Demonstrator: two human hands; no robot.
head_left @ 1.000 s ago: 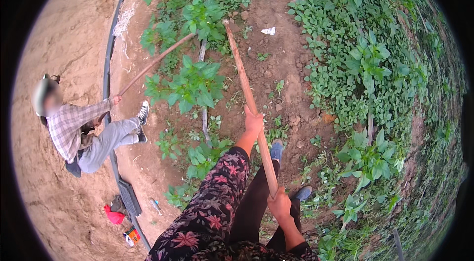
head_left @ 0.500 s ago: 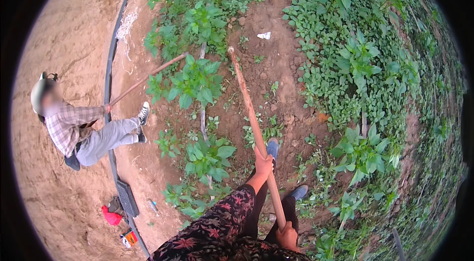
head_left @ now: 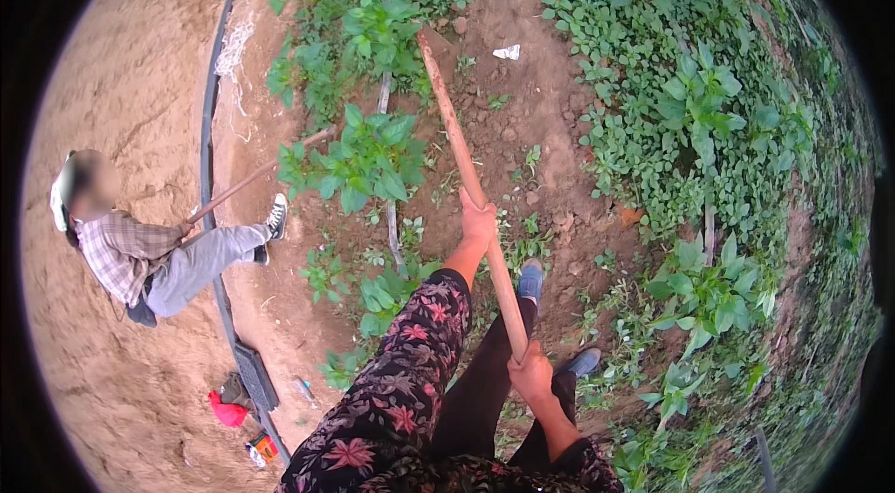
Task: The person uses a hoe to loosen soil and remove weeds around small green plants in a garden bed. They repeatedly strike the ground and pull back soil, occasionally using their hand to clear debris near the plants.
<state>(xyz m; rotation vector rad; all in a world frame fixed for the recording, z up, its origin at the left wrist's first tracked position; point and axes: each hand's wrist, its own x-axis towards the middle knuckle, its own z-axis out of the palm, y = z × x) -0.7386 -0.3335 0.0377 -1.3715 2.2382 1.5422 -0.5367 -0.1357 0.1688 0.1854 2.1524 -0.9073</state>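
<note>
My left hand (head_left: 477,218) is wrapped round the middle of a long wooden pole (head_left: 452,134), my arm in a dark floral sleeve. Lower down the same pole, my right hand (head_left: 530,367) grips it near my body. The pole's far end reaches the soil beside the upper leafy plants, where what looks like a dark tool head (head_left: 442,50) is hard to make out. A leafy plant (head_left: 359,157) stands left of the pole, with bare, lumpy soil (head_left: 522,120) on its right. My blue shoes (head_left: 530,279) stand on the ground below.
At left, a co-worker (head_left: 121,251) in a plaid shirt grips another wooden handle (head_left: 261,171), beside a dark hose (head_left: 211,102). Red cloth (head_left: 227,409), a dark tray (head_left: 254,376) and an orange package (head_left: 264,446) lie at lower left. Dense green growth (head_left: 709,102) fills the right.
My hands and pole came down toward me half a second ago and are now pushed forward again, the far end back near the upper plants. The co-worker's handle end has moved lower.
</note>
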